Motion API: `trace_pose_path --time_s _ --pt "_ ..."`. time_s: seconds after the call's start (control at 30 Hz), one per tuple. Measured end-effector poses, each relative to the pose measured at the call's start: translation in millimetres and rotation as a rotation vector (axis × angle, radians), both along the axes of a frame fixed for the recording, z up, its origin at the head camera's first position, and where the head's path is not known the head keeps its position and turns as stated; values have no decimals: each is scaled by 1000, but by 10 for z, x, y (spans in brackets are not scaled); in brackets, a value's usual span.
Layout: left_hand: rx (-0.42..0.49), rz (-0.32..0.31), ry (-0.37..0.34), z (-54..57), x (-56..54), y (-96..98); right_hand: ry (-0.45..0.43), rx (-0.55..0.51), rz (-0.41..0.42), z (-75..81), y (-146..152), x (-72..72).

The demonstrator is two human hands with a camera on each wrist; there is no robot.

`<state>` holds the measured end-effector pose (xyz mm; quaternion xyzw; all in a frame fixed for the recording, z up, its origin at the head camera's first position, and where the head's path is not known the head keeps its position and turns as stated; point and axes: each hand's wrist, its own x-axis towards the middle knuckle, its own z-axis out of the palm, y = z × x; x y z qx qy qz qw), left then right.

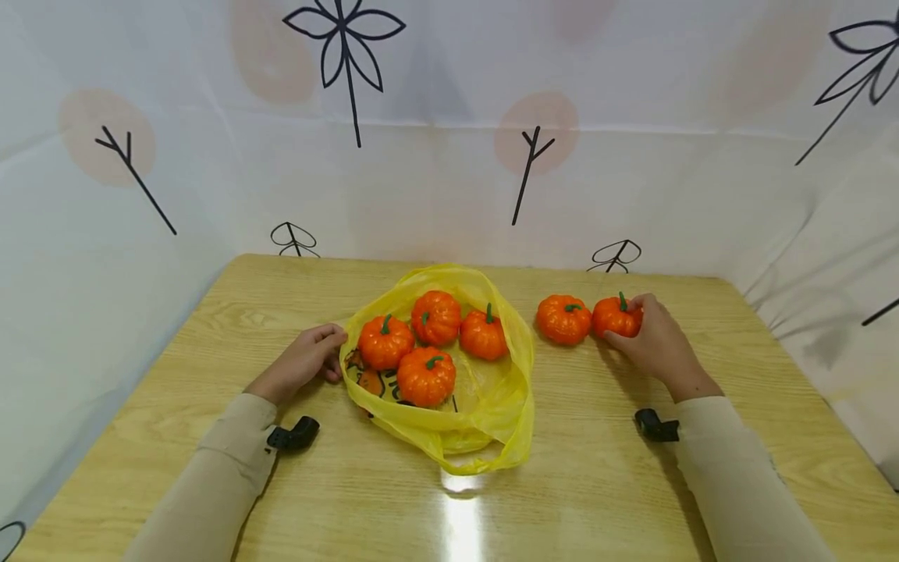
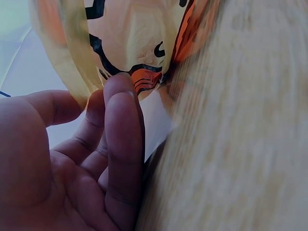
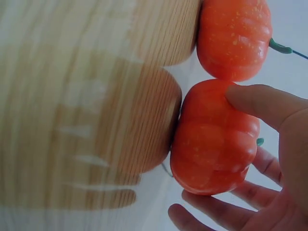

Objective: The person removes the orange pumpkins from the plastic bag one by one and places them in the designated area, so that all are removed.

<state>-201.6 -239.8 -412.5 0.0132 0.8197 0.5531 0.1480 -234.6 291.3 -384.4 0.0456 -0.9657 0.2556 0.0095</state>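
- Two orange pumpkins sit side by side and touching on the bare worktop (image 1: 597, 484), right of centre in the head view; the right-hand pumpkin (image 1: 616, 316) is the one being held.
- Around that pumpkin the right hand (image 1: 656, 343) curls: thumb on one side, fingers round the other, as the right wrist view shows, with the hand lying to the pumpkin's right and slightly below it in the frame.
- Its neighbour, the loose pumpkin (image 1: 563, 318), lies just left of it, with no hand on it.
- Further left, mid-frame, a yellow plastic bag (image 1: 492, 406) lies open on the worktop with four more pumpkins (image 1: 425, 376) inside it.
- At the bag's left edge the left hand (image 1: 305, 361) rests with fingers loosely curled, fingertips touching the plastic; whether it pinches the bag cannot be told.
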Motion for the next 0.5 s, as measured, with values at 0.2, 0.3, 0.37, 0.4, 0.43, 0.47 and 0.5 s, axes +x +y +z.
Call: trace_pose_path --time_s 0.2,0.3,0.37,0.4,0.43,0.47,0.5 --pt "-1 4 -4 -8 -5 -6 9 15 0 18 -9 5" --pt "-3 -4 4 -15 -14 -14 5 22 0 34 -6 9" --pt "-3 -8 7 -20 -17 -19 -1 22 1 42 -6 13" --pt "-3 -12 7 -21 -17 -21 -3 23 1 45 -4 16" --pt "-2 -12 6 -22 -17 -19 -5 22 -2 47 -5 20" --pt "-1 -15 6 -21 -16 -19 -6 21 -4 50 -5 24" --pt "1 -11 4 -20 -15 -15 -5 20 -10 48 -5 26"
